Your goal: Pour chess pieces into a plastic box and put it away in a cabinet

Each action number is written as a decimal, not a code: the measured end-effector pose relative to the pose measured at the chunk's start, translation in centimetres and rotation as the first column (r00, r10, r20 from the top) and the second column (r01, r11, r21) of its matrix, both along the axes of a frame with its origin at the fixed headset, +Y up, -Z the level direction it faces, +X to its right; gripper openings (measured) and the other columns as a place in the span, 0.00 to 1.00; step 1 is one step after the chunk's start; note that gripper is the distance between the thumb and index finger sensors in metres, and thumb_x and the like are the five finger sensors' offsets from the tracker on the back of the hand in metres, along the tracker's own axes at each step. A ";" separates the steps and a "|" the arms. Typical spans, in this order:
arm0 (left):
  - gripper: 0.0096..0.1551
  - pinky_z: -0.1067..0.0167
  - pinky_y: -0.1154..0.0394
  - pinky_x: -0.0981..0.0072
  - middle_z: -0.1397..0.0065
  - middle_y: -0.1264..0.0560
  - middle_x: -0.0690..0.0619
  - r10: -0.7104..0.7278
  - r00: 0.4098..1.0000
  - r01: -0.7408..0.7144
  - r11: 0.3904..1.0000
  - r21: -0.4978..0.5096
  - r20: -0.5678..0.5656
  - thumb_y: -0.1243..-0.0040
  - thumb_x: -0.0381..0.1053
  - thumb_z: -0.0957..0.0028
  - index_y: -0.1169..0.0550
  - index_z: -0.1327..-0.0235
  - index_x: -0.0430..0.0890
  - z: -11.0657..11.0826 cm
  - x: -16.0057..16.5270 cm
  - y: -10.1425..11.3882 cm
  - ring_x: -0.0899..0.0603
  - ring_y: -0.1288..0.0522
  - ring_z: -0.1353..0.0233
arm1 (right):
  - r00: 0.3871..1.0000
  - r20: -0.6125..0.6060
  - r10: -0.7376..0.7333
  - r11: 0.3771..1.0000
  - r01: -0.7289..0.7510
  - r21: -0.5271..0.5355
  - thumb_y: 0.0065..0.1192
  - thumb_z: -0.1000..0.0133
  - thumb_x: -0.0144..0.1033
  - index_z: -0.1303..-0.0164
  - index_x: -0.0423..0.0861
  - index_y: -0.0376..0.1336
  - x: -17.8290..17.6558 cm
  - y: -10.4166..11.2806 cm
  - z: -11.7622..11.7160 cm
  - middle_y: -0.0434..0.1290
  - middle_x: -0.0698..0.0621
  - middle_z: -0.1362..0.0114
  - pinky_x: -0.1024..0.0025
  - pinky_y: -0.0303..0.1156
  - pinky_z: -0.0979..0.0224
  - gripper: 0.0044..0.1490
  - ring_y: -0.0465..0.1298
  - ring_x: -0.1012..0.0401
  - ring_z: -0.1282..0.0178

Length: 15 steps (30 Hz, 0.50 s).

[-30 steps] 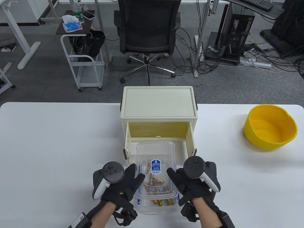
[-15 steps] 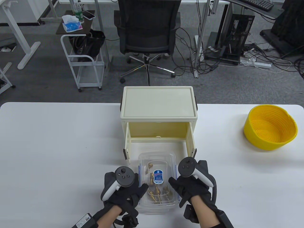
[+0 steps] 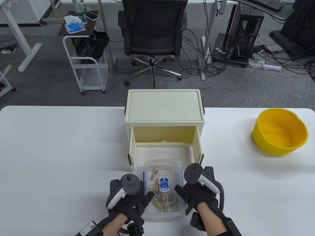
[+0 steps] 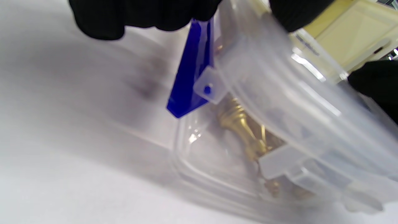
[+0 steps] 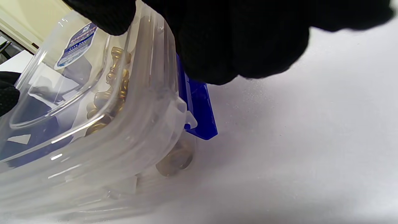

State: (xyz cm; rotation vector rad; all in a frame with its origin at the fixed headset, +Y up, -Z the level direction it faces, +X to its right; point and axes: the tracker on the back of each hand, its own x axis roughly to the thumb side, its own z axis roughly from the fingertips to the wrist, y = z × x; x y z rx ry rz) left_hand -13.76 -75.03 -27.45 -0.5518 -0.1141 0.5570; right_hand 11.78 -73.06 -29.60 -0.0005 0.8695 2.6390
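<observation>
A clear plastic box (image 3: 163,169) with its lid on and blue side clips holds several gold chess pieces (image 3: 162,200). It sits on the white table just in front of the open cream cabinet (image 3: 164,108). My left hand (image 3: 137,196) grips the box's left side and my right hand (image 3: 190,194) grips its right side. The left wrist view shows the box (image 4: 279,102), a blue clip (image 4: 191,71) and gold pieces (image 4: 242,124). The right wrist view shows the box (image 5: 77,140), a blue clip (image 5: 199,112) and gold pieces (image 5: 118,77).
The cabinet's two doors (image 3: 132,150) stand open towards me, showing a bare interior floor (image 3: 163,151). A yellow woven basket (image 3: 280,131) sits at the table's right. An office chair (image 3: 153,29) and a cart stand beyond the table's far edge.
Both hands lowered the box from its raised, tilted position near the cabinet mouth down towards me onto the table. It has barely moved in the last half second.
</observation>
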 end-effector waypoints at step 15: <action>0.45 0.27 0.40 0.29 0.14 0.48 0.30 -0.093 0.994 0.068 0.924 0.377 0.050 0.51 0.62 0.38 0.47 0.17 0.38 0.8 0.6 3.1 0.24 0.47 0.19 | 0.897 0.222 -0.382 0.923 0.358 0.141 0.44 0.30 0.56 0.20 0.23 0.50 2.9 0.0 0.0 0.68 0.26 0.32 0.46 0.75 0.39 0.50 0.73 0.34 0.40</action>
